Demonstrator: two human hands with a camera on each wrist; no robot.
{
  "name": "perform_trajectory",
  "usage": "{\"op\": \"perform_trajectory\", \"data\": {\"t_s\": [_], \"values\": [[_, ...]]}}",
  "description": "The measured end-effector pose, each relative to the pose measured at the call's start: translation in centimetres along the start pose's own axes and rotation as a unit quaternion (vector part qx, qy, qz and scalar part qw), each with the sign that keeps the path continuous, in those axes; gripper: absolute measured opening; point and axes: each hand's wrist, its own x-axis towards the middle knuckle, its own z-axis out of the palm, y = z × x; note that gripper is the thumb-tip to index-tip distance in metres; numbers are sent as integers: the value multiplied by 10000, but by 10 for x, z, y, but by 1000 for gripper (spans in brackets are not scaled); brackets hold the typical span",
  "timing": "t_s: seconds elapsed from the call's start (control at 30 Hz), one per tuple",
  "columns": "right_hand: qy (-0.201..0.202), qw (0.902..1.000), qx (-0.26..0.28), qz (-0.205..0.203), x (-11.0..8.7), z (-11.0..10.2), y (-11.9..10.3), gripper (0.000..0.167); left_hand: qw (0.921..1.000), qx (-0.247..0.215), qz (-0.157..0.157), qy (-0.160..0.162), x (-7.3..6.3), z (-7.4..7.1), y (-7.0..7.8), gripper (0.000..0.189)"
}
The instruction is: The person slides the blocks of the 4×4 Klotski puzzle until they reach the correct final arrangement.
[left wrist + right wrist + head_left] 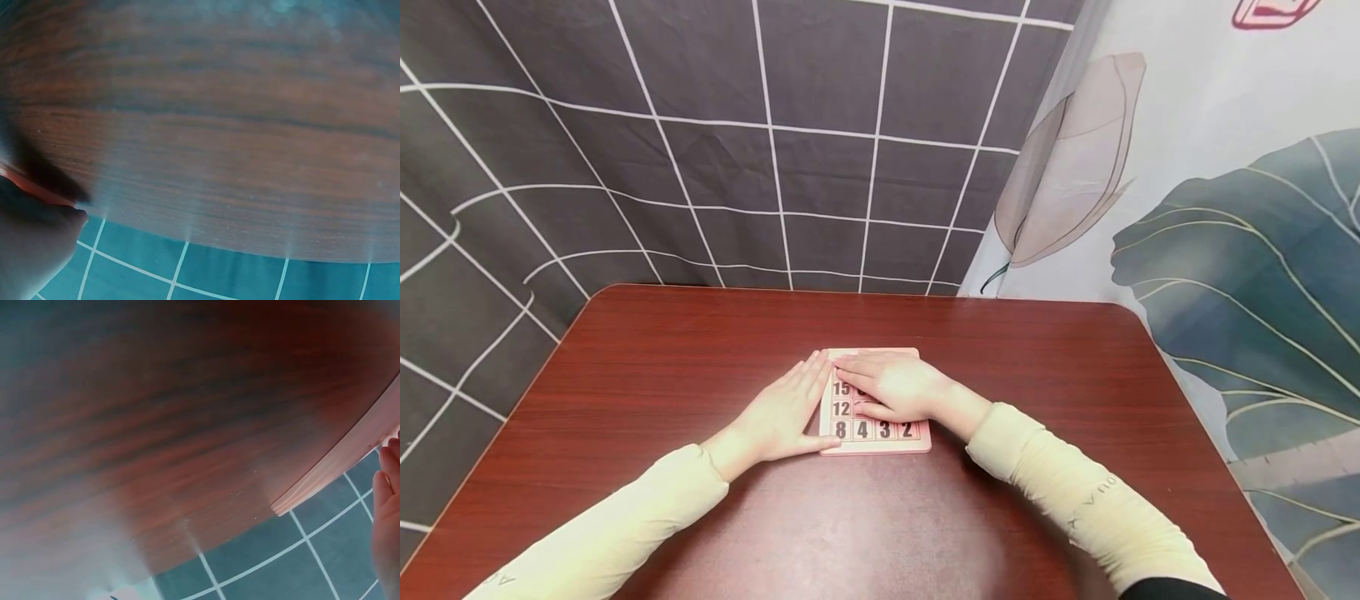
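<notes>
A pink sliding number puzzle (880, 447) lies flat on the table, its bottom row reading 8, 4, 3, 2. Along its left edge rests my left hand (782, 414), fingers straight and thumb spread to the lower left corner. My right hand (898, 387) lies across the upper tiles with fingers extended, hiding much of the middle and top rows. The numbers 15 and 12 show beside it. In the left wrist view, part of the left hand (37, 244) appears at the lower left; the right wrist view catches the right hand's fingers (382, 487) beside the puzzle's edge (337, 459).
The reddish-brown wooden table (700, 350) has rounded far corners. Behind it hangs a dark grey curtain (820, 175) with a white grid. A white curtain with large leaf prints (1217, 250) hangs along the right side.
</notes>
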Motion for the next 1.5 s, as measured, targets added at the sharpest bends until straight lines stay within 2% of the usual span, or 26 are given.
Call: {"op": "perform_trajectory", "data": {"t_s": [0.13,0.57,0.9,1.23,1.5], "values": [[-73,9999,76,45,-1,-2,0,61,10000,-44,14,64,0,1,0,110],[225,9997,51,104,-24,0,11,58,10000,-48,-53,1,1,1,-1,112],[322,9994,97,58,-26,-2,5,59,10000,-68,-7,35,1,0,-1,111],[410,9978,-49,-514,-23,0,-13,56,10000,-32,7,44,0,0,-1,110],[337,9985,-30,-426,-17,1,-8,57,10000,-1,-3,71,0,1,0,111]]}}
